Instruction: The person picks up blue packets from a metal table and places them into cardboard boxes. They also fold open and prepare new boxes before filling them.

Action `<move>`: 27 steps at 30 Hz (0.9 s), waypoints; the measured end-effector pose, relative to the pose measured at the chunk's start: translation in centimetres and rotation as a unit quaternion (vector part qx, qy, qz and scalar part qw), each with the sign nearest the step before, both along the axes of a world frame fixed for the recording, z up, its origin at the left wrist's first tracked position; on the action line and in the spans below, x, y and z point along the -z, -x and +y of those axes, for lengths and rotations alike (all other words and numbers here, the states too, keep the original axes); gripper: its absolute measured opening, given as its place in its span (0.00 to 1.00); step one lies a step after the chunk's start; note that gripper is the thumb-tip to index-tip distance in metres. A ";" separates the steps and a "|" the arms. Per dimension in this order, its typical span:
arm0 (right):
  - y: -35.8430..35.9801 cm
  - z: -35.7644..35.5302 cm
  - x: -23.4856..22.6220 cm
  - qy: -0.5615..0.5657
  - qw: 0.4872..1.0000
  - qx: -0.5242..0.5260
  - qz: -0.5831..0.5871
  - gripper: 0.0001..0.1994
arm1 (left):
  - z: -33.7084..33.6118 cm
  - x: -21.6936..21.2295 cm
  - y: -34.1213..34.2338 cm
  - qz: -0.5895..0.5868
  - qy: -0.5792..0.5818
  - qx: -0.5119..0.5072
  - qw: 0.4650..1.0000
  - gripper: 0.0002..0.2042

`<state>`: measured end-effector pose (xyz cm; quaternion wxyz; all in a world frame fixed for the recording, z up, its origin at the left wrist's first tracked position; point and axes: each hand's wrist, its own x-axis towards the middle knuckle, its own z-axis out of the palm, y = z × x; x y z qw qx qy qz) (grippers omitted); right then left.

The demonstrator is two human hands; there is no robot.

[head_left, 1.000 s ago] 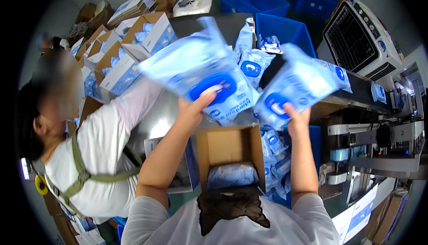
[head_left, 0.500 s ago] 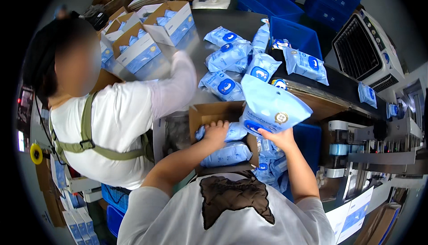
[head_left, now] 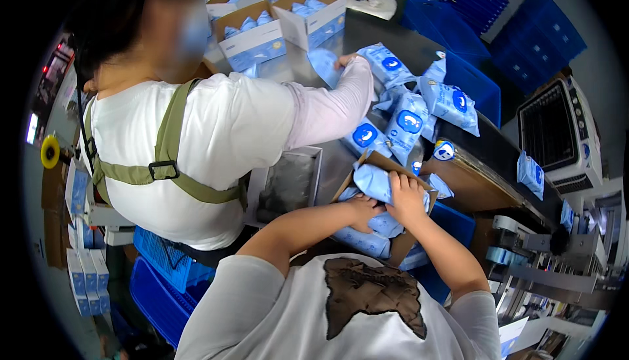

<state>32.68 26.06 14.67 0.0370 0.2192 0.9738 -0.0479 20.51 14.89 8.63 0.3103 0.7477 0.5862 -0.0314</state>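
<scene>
An open cardboard box point(head_left: 401, 250) with light blue packs of wipes inside stands in front of me, tilted in view. My right hand point(head_left: 407, 197) grips the side of a pack of wipes point(head_left: 372, 182) at the box's far side, fingers bent over its edge. My left hand point(head_left: 362, 214) reaches into the box, its fingers spread against the packs; some fingertips are hidden. Beneath my hands lies another pack of wipes point(head_left: 367, 242). Several more packs point(head_left: 407, 123) are heaped on the table beyond the box.
At my left a co-worker point(head_left: 164, 144) in a white shirt with green straps reaches over the table to a pack. White boxes of packs point(head_left: 252, 52) stand behind. Blue crates point(head_left: 475, 88) and a dark conveyor point(head_left: 504, 167) are at right; a grey-filled tray point(head_left: 288, 186) sits left of my box.
My right hand has brought a pack down into the box from the right. My left hand stays in the box. The co-worker's arm has stretched toward the heaped packs, and the view has shifted.
</scene>
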 end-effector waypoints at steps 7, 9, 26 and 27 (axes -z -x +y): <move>2.2 1.3 2.3 0.107 0.981 -0.037 -0.159 0.37 | -3.7 -4.9 -1.9 0.006 -0.060 -0.048 0.997 0.21; 1.4 0.4 1.1 0.099 0.956 0.050 -0.271 0.32 | -6.3 -6.2 0.8 -0.202 -0.204 -0.131 0.949 0.14; -6.3 -6.2 1.4 0.389 0.808 0.283 0.342 0.36 | -9.1 10.8 19.2 0.055 -0.263 -0.419 0.867 0.16; -6.0 -6.5 1.4 0.381 0.820 0.277 0.325 0.35 | -9.5 10.4 19.3 -0.020 -0.260 -0.481 0.837 0.14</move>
